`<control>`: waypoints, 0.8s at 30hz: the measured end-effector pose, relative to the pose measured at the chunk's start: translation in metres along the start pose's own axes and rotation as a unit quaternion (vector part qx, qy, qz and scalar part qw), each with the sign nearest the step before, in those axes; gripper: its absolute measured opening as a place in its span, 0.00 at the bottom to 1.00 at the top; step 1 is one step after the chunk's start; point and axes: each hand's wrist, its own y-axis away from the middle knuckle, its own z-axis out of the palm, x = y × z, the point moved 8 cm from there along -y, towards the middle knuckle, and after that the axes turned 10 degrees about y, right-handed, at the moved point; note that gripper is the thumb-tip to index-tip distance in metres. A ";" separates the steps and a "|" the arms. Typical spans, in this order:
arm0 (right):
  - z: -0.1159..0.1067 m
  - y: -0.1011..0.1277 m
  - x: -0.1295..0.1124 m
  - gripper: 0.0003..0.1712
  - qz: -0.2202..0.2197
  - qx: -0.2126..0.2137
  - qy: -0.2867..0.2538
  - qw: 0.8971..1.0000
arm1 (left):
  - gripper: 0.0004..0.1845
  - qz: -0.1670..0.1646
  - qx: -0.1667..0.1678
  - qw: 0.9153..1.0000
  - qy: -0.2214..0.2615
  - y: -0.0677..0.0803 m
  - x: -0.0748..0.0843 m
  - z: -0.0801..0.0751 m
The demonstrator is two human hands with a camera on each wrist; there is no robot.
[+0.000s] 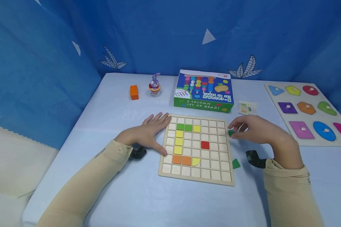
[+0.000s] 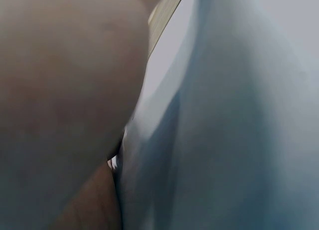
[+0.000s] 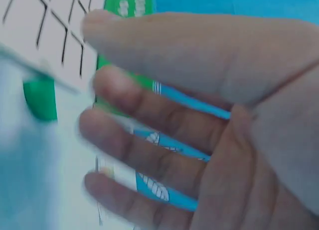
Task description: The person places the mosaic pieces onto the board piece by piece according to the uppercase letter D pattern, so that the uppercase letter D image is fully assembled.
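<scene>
A square wooden grid board (image 1: 162, 169) lies on the table with red, orange, yellow and green tiles in some cells. My left hand (image 1: 152, 134) lies spread over the board's left edge; its wrist view is mostly filled by blurred skin. Right of the board, my right hand (image 1: 251, 127) hovers with bent fingers beside a green piece (image 1: 231, 133). The right wrist view shows a gap between thumb and fingers (image 3: 119, 90), with nothing visibly pinched. Nearer to me lies another green piece (image 1: 236, 164) by the board's right edge.
Behind the board stands a bead-set box (image 1: 203, 91), with a small pattern card (image 1: 247, 107) to its right. A knobbed shape puzzle (image 1: 287, 116) lies far right. At the back left are an orange block (image 1: 134, 92) and a purple rabbit figure (image 1: 154, 84).
</scene>
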 end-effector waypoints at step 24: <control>0.018 -0.010 0.042 0.26 0.038 -0.025 -0.050 0.998 | 0.78 0.016 0.015 1.000 -0.002 -0.004 -0.004 0.003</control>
